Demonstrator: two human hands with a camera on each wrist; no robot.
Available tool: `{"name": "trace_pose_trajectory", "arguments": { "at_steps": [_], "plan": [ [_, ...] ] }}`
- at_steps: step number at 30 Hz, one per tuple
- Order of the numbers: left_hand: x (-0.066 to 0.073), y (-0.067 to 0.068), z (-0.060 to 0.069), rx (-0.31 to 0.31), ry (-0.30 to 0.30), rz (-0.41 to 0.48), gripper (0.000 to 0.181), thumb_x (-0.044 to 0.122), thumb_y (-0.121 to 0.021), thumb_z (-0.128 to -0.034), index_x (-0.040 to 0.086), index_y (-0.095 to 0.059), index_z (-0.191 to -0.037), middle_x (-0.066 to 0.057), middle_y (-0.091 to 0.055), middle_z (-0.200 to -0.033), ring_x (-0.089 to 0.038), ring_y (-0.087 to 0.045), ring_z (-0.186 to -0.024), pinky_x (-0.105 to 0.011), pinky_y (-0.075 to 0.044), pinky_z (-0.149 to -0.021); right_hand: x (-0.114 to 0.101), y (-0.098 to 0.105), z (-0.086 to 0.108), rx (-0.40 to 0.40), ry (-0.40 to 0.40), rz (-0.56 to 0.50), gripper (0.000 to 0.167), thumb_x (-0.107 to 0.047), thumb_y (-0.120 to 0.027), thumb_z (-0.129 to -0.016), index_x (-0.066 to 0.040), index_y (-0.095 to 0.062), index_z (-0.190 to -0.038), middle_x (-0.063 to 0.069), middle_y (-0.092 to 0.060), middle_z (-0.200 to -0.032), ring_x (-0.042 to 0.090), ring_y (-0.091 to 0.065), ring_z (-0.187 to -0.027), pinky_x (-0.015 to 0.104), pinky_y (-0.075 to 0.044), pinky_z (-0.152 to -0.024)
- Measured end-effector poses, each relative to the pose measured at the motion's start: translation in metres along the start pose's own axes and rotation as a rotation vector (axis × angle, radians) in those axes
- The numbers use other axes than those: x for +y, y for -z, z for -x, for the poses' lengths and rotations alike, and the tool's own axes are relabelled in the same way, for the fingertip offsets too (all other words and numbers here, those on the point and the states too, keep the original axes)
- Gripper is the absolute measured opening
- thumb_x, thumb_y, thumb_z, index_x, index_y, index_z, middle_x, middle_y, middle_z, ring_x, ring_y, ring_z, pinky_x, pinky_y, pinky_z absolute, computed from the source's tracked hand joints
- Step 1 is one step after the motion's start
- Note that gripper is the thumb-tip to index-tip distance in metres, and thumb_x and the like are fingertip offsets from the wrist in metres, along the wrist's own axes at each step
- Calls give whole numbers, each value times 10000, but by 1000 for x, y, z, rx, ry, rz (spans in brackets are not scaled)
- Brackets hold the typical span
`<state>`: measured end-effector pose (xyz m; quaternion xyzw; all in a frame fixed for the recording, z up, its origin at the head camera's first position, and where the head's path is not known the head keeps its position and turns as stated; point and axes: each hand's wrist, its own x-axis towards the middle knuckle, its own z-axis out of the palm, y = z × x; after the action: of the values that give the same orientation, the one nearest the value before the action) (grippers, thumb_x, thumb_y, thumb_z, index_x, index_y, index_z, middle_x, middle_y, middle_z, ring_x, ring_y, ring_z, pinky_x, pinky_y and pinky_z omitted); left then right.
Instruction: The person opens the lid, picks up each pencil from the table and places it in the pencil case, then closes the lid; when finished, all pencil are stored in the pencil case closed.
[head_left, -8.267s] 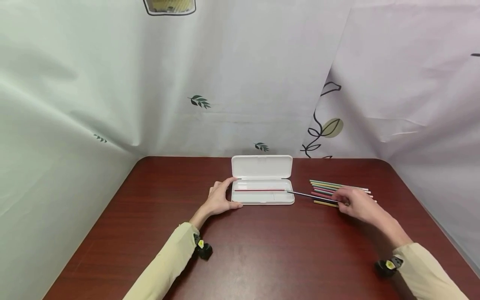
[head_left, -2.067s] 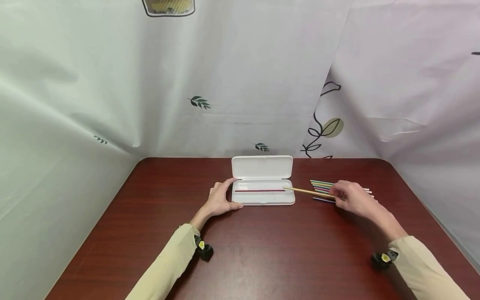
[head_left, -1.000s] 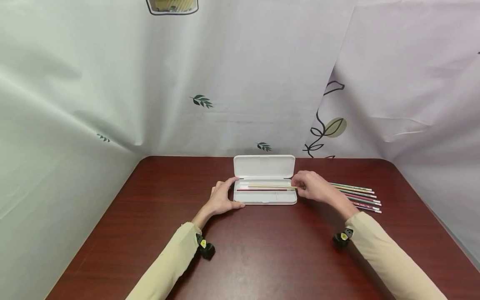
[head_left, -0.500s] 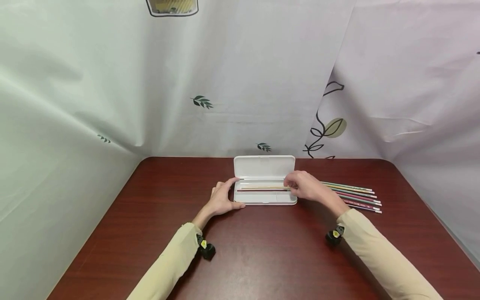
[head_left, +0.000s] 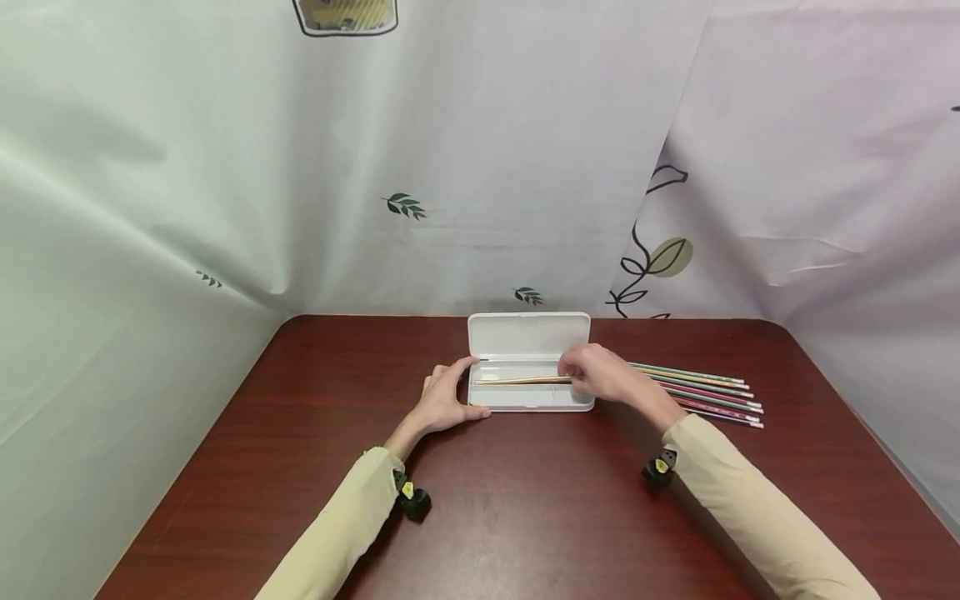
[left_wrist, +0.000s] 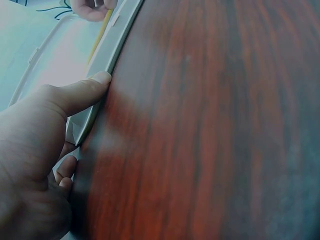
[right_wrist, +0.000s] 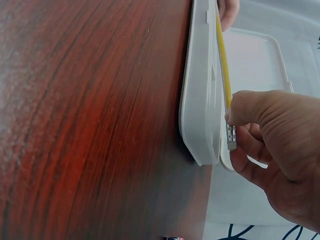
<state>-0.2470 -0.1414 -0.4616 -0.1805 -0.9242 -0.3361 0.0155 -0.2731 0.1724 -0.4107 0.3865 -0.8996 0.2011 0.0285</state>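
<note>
A white pencil case [head_left: 528,407] lies on the table with its lid raised at the back. My left hand [head_left: 438,404] grips its left end, thumb [left_wrist: 87,92] on the front edge and fingers round the far side. My right hand [head_left: 600,375] pinches a yellow pencil [right_wrist: 224,65] between thumb and fingers near its eraser end. In the head view this pencil [head_left: 517,382] runs lengthwise over the case's tray, its far end near the left hand. The dark red pencil in the tray is mostly hidden behind it.
Several pencils [head_left: 712,407] in mixed colours lie side by side to the right of the case, partly covered by the right forearm. The brown wooden table [head_left: 510,517] ends at a white patterned curtain [head_left: 480,167] behind and at the sides.
Earlier the right hand held a dark pencil, then the yellow one by the pile. It has since moved left, bringing the yellow pencil over the tray. The left hand stays on the case.
</note>
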Motion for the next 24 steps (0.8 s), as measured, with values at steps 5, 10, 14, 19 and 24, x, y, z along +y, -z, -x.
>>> {"name": "trace_pose_trajectory", "arguments": {
  "at_steps": [5, 10, 14, 19, 24],
  "plan": [
    [0, 0, 0, 3, -10, -2, 897, 316, -910, -708, 153, -469, -1472, -108, -603, -1222, -289, -454, -1141, -470, -314, -959, 1, -1, 0, -4, -5, 9, 175, 69, -677, -784, -54, -718, -901, -6, -616, -856, 163, -546, -764, 351, -486, -703],
    [-1, 0, 0, 7, -13, 2, 894, 313, -911, -707, 146, -472, -1469, -104, -607, -1217, -288, -452, -1130, -475, -311, -952, 4, 6, 8, 54, -1, -4, 156, 65, -672, -812, -48, -722, -907, 2, -615, -877, 163, -541, -750, 356, -486, -683],
    [-1, 0, 0, 8, -11, 5, 899, 310, -914, -702, 144, -472, -1467, -106, -609, -1225, -291, -453, -1132, -476, -308, -957, 13, 15, 25, 117, -14, -10, 155, 73, -658, -815, -43, -717, -900, -6, -607, -870, 155, -533, -743, 356, -473, -671],
    [-1, -1, 0, 4, -11, 5, 902, 315, -913, -702, 144, -471, -1468, -109, -610, -1220, -291, -452, -1136, -475, -307, -957, 34, 24, 61, 230, 29, 31, 209, 114, -675, -759, -64, -701, -866, -26, -616, -849, 145, -560, -730, 355, -480, -646],
    [0, 0, 0, 3, -10, 7, 903, 310, -915, -702, 140, -471, -1470, -113, -609, -1214, -297, -452, -1138, -482, -300, -971, 48, 32, 107, 300, 20, 67, 262, 134, -721, -702, -86, -691, -842, -53, -622, -837, 118, -562, -711, 350, -481, -619]
  ]
}}
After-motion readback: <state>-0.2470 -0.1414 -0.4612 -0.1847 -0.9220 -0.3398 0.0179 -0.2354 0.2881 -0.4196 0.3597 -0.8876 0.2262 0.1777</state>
